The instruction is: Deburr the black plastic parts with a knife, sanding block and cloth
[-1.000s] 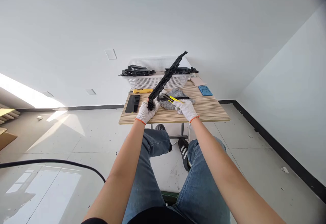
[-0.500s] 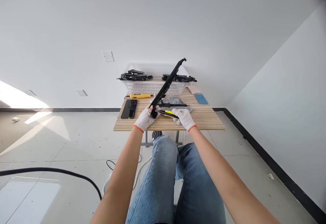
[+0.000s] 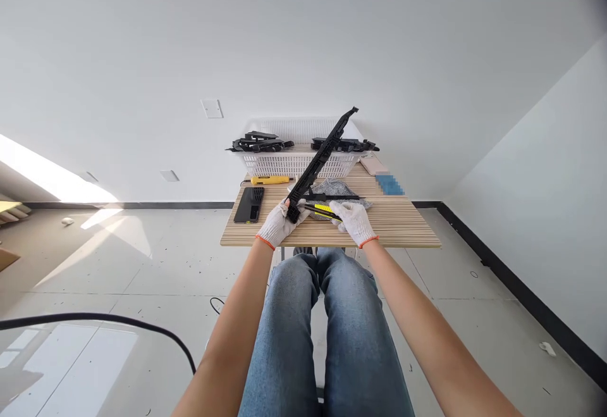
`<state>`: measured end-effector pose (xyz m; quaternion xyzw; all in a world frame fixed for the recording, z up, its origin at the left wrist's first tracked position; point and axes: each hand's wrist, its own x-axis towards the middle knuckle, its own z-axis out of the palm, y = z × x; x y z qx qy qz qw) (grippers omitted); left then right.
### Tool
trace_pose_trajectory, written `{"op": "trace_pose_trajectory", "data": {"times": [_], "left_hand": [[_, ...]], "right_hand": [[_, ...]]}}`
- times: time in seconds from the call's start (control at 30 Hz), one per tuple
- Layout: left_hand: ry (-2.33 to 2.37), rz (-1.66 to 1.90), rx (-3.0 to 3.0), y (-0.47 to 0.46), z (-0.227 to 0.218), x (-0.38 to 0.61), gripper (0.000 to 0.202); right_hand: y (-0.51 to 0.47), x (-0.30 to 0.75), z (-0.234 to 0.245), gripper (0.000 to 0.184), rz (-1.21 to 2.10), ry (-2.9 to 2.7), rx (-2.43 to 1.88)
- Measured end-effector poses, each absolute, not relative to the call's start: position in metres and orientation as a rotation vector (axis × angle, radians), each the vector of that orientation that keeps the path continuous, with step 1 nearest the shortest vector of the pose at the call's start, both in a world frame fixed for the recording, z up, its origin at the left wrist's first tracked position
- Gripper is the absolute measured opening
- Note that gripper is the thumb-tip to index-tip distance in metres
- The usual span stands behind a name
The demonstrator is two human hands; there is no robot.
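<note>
My left hand (image 3: 281,222), in a white knit glove with an orange cuff, is closed round the lower end of a long black plastic part (image 3: 317,164). The part tilts up and to the right, across the front of the basket. My gloved right hand (image 3: 351,218) grips a yellow-and-black utility knife (image 3: 323,211). The knife points left, its tip close to the part's lower end by my left fingers; whether they touch I cannot tell. Behind the knife, another thin black piece (image 3: 337,197) lies on a grey cloth (image 3: 332,187).
At the back of the slatted wooden table (image 3: 403,230) is a white plastic basket (image 3: 270,165) with black parts across it. A phone (image 3: 249,204) and a yellow-handled tool (image 3: 269,180) lie left. A pink object (image 3: 372,164) and a blue pixelated patch (image 3: 391,184) are right.
The camera view has shifted slightly, and my knees have moved closer together. Both hands keep their holds, with the knife still at the part's lower end.
</note>
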<state>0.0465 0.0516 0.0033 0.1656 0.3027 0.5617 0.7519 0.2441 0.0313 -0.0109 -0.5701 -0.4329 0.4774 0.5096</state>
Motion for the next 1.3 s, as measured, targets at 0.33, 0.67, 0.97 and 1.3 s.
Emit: {"op": "trace_pose_trajectory", "data": {"times": [0.33,0.67,0.97,1.3], "left_hand": [[0.661,1.301,0.460,0.051,-0.013,0.034,0.016],[0.777,1.227,0.472,0.039,-0.010,0.004,0.015],[0.655,1.298,0.471,0.025,-0.014,0.050,0.030],[0.788,1.111,0.550,0.005,0.011,0.047,0.040]], "right_hand": [[0.026,0.239,-0.012,0.051,1.121,-1.006,-1.379],[0.020,0.242,-0.017,0.048,1.238,-0.874,-1.355],[0.022,0.244,-0.015,0.049,1.298,-0.822,-1.364],[0.014,0.249,0.002,0.054,1.416,-0.837,-1.302]]}}
